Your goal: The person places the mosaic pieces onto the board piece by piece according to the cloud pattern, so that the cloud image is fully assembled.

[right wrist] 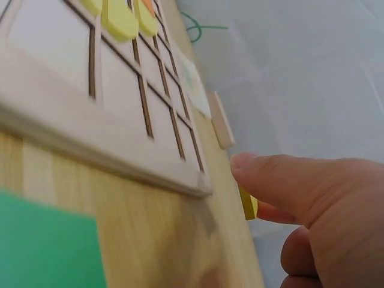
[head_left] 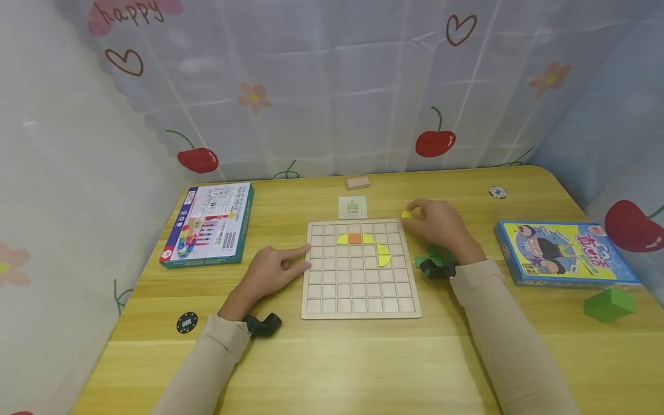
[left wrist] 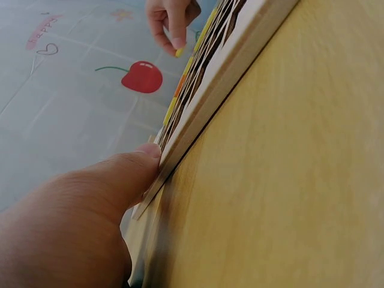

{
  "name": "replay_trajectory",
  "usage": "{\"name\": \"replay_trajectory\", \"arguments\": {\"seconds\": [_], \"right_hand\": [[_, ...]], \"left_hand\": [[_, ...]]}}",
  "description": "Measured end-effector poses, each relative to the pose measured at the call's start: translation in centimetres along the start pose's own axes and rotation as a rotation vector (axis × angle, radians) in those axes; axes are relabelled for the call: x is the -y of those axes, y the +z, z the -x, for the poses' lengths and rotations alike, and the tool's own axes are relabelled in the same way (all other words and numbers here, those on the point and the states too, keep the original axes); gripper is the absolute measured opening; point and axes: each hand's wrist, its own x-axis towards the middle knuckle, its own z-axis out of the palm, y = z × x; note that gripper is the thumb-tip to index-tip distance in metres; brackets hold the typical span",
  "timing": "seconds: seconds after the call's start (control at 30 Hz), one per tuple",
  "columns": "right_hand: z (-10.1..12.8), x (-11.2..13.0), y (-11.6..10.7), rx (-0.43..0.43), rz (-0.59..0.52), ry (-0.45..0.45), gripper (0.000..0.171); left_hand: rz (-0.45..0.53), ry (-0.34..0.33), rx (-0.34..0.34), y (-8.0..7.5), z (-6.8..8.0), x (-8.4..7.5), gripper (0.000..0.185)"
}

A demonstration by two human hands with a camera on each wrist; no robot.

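A wooden grid board (head_left: 361, 314) lies in the middle of the table. My left hand (head_left: 272, 271) touches its left edge with extended index finger and thumb; the left wrist view shows the thumb against the rim. Between thumb and index finger, my right hand (head_left: 438, 225) pinches a yellow quarter-round piece (right wrist: 248, 204), held off the board's far right corner. In the board's cells sit an orange square (head_left: 355, 238), a yellow piece (head_left: 343, 239) on its left, another yellow piece (head_left: 368, 238) on its right, and two stacked yellow quarter-rounds (head_left: 384, 260) lower right.
Green pieces (head_left: 427, 261) lie under my right wrist. Behind the board are a pattern card (head_left: 352, 207) and a wooden block (head_left: 358, 183). A game box (head_left: 210, 225) stands left, a blue box (head_left: 565, 253) and green block (head_left: 609, 305) right. Poker chips (head_left: 187, 323) lie outward.
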Motion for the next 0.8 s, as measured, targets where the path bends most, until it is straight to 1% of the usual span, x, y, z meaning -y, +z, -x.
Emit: {"name": "replay_trajectory", "arguments": {"seconds": [0.17, 0.4, 0.6, 0.7, 0.8], "right_hand": [[-0.1, 2.2, 0.4, 0.036, -0.003, -0.038, 0.039], [0.3, 5.5, 1.9, 0.093, 0.029, -0.137, 0.041], [0.8, 7.8, 3.0, 0.092, 0.028, -0.223, 0.039], [1.1, 8.8, 3.5, 0.103, 0.030, -0.241, 0.039], [1.3, 9.9, 4.3, 0.131, 0.022, -0.234, 0.038]], "left_hand": [[-0.001, 0.004, -0.009, 0.0, 0.0, -0.1, 0.045], [0.001, 0.001, -0.010, -0.1, 0.0, -0.2, 0.046], [-0.001, 0.010, -0.014, 0.0, -0.1, -0.2, 0.046], [0.001, 0.011, -0.014, 0.0, 0.0, -0.1, 0.045], [0.001, 0.007, -0.009, 0.0, 0.0, -0.1, 0.046]]}}
